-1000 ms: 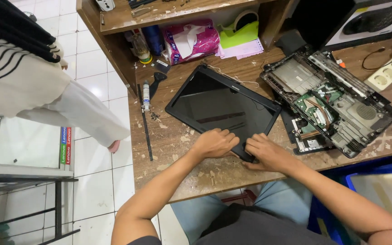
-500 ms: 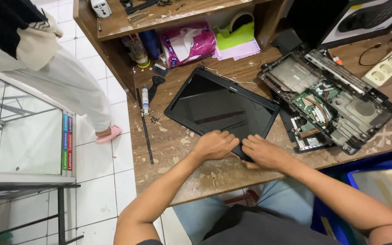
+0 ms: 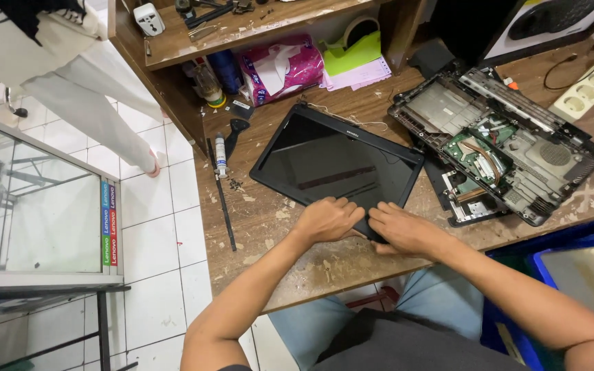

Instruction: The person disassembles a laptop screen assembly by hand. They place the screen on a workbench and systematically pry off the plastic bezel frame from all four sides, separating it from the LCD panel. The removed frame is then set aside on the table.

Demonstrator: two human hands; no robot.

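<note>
A black laptop screen panel [image 3: 335,161] lies flat on the worn wooden workbench [image 3: 269,240], turned at an angle. My left hand [image 3: 326,220] presses on its near bottom bezel with fingers curled over the edge. Beside it, my right hand [image 3: 401,228] grips the same near corner of the bezel. To the right lies the opened laptop base [image 3: 500,144], its green circuit board and copper heat pipe exposed.
A small tube [image 3: 220,155] and a thin black strip [image 3: 223,198] lie left of the panel. A pink packet [image 3: 280,69], bottles and green paper sit under the shelf. A white power strip [image 3: 582,96] is far right. Another person's legs [image 3: 94,103] stand left, by a glass cabinet [image 3: 36,206].
The view has drifted slightly and the other person has stepped farther up and away on the left. Both my hands stay on the panel's near edge, barely shifting.
</note>
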